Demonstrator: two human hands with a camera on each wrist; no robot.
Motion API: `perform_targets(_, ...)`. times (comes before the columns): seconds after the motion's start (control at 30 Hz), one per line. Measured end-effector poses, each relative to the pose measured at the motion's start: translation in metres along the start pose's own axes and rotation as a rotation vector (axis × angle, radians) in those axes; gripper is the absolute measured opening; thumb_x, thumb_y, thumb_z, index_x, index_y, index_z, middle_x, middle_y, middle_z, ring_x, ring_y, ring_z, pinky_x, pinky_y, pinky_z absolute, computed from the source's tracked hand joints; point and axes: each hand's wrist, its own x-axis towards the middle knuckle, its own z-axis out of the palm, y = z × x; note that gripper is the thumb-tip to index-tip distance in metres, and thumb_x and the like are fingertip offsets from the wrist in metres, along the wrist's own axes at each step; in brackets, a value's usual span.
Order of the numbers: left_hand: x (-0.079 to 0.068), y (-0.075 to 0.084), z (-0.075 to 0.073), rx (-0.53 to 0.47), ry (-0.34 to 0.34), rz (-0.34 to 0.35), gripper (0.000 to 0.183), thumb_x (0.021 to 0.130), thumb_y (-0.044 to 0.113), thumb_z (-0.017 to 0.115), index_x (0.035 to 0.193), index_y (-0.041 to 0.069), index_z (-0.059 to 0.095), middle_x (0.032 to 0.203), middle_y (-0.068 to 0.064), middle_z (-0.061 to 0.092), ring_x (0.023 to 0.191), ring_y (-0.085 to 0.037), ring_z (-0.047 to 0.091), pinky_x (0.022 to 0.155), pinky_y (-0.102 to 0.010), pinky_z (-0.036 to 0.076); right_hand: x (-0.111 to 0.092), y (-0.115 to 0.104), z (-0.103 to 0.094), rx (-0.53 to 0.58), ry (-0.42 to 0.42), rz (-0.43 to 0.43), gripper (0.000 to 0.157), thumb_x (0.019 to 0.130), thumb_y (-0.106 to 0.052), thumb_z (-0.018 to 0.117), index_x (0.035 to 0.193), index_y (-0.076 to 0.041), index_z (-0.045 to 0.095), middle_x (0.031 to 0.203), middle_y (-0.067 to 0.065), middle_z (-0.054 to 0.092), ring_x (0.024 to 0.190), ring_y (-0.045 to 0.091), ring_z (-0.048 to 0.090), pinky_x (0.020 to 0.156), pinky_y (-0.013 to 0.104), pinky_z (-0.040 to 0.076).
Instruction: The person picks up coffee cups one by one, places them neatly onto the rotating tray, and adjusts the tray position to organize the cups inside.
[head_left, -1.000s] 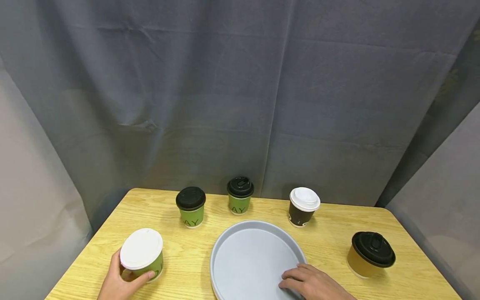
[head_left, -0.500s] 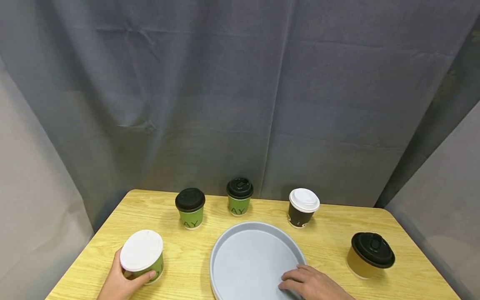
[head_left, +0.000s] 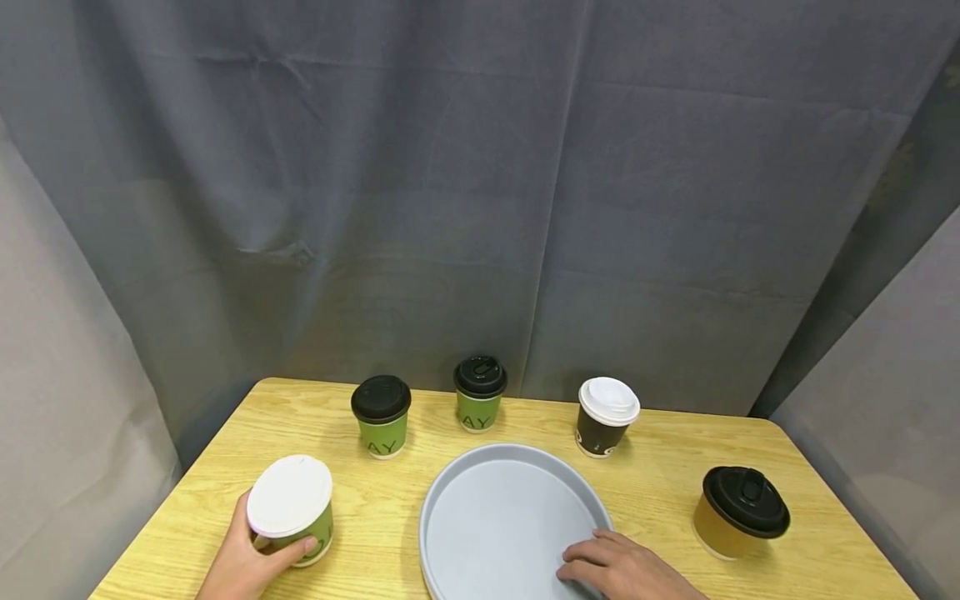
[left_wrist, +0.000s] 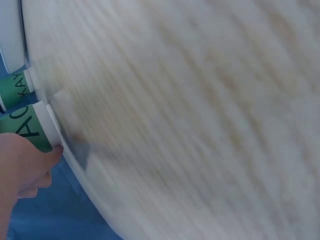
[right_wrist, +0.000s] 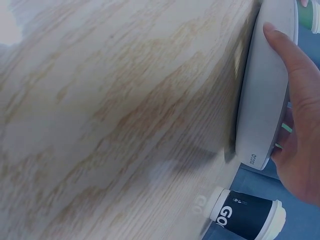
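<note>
At the left of the table my left hand [head_left: 243, 554] grips a green paper cup [head_left: 318, 529] with a flat white lid [head_left: 291, 496], thumb and fingers around its side. In the left wrist view the cup [left_wrist: 25, 125] is upright; whether its base touches the table I cannot tell. My right hand [head_left: 626, 567] holds the right rim of a round grey tray [head_left: 510, 517]. The right wrist view has the thumb along the outer wall of the tray [right_wrist: 265, 90], with the other fingers over the rim, partly hidden.
Two green cups with black lids [head_left: 381, 421] [head_left: 480, 396] stand behind the tray. A black cup with a white lid [head_left: 606, 417] is at the back right. A tan cup with a black lid [head_left: 738, 512] stands right of the tray. A grey curtain [head_left: 450, 208] closes off the back.
My left hand and the white-lidded green cup have shifted slightly to the right. The right hand and the tray have stayed in place.
</note>
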Motion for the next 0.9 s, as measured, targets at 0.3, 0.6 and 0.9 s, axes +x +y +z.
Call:
perform_targets(0.3, -0.002, 0.010, 0.004, 0.016, -0.021, 0.022, 0.105, 0.083, 0.023, 0.083, 0.153, -0.001, 0.009, 0.147, -0.027, 0.033, 0.133, -0.041, 0.036, 0.102, -0.054, 0.038, 0.000, 0.001, 0.000, -0.001, 0.004, -0.006, 0.044, 0.092, -0.061, 0.059, 0.118, -0.027, 0.069, 0.119, -0.010, 0.062, 0.097, 0.005, 0.055, 0.079, 0.028, 0.054)
perform_targets(0.6, -0.004, 0.023, 0.010, -0.019, -0.042, 0.010, 0.105, 0.082, 0.022, 0.083, 0.153, 0.000, 0.010, 0.148, -0.026, 0.031, 0.134, -0.043, 0.035, 0.103, -0.056, 0.037, 0.000, 0.001, 0.001, -0.008, 0.006, -0.014, 0.043, 0.093, -0.060, 0.059, 0.117, -0.026, 0.069, 0.118, -0.010, 0.063, 0.097, 0.006, 0.055, 0.078, 0.029, 0.054)
perform_targets(0.9, -0.008, 0.029, 0.013, -0.044, -0.051, 0.023, 0.105, 0.081, 0.020, 0.084, 0.153, 0.000, 0.011, 0.147, -0.025, 0.032, 0.131, -0.042, 0.037, 0.098, -0.049, 0.045, 0.001, 0.003, 0.001, -0.033, 0.018, -0.030, 0.042, 0.094, -0.059, 0.058, 0.117, -0.026, 0.069, 0.117, -0.010, 0.063, 0.098, 0.007, 0.056, 0.080, 0.031, 0.054)
